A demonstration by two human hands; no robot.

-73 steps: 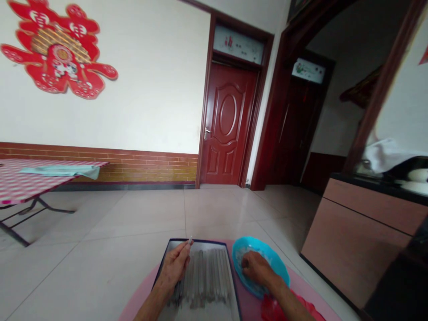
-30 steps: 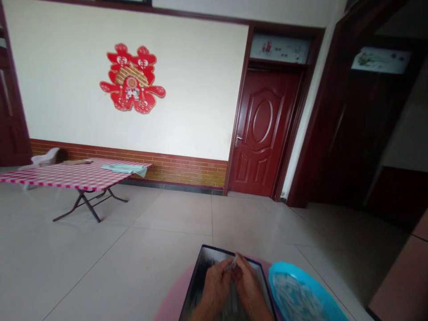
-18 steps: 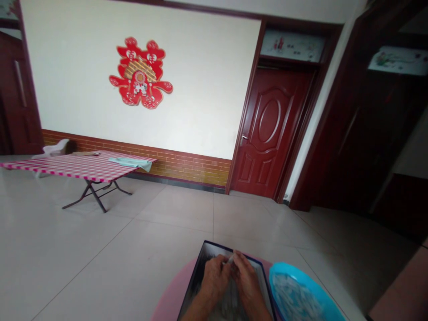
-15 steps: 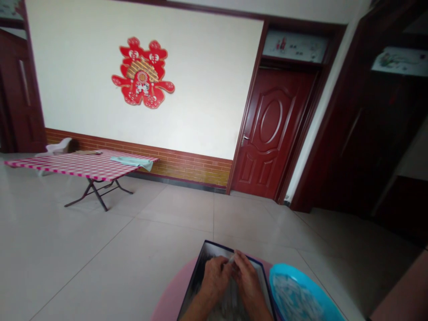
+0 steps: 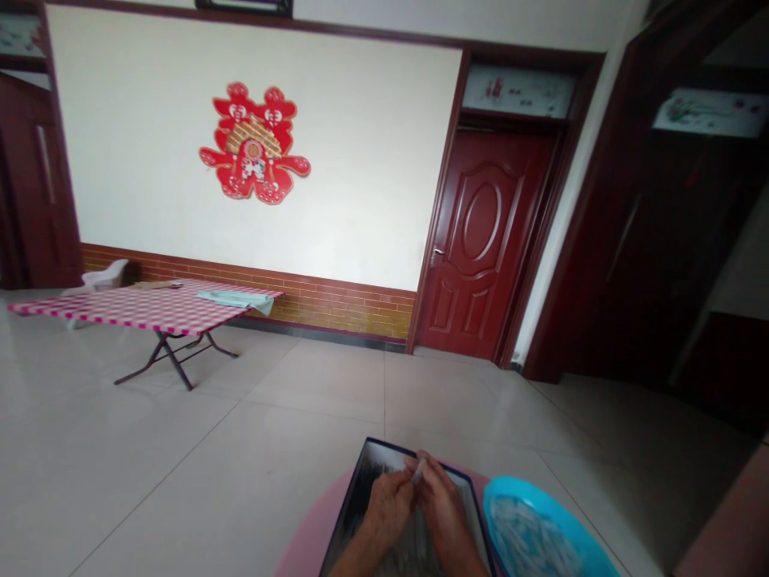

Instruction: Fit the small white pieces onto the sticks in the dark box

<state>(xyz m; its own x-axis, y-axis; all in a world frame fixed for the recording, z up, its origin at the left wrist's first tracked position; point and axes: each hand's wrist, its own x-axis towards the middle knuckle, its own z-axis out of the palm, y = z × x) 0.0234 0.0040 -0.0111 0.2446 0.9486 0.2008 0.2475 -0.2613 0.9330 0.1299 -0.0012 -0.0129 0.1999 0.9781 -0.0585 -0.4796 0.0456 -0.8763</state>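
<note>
Over an open dark-edged box [image 5: 347, 513], my left hand [image 5: 388, 501] and my right hand [image 5: 441, 501] meet with their fingers closed. Between the fingertips is a small, pale, translucent piece [image 5: 418, 471], too small to name; both hands seem to pinch it. Thin dark items lie in the far left part of the box, and pale slender ones show below the hands. To the right, a bright blue basin [image 5: 498, 486] holds many thin, whitish, clear-looking pieces [image 5: 532, 537].
A round pink surface [image 5: 309, 533] lies under the box. Further off at left stands a folding table [image 5: 132, 308] with a checked cover and a pale green cloth [image 5: 237, 300]; a white chair [image 5: 105, 275] is behind it. A red door [image 5: 481, 248] is in the far wall.
The view has tilted up slightly. Both hands stay together over the box, and the pale piece between their fingers now stands more upright.
</note>
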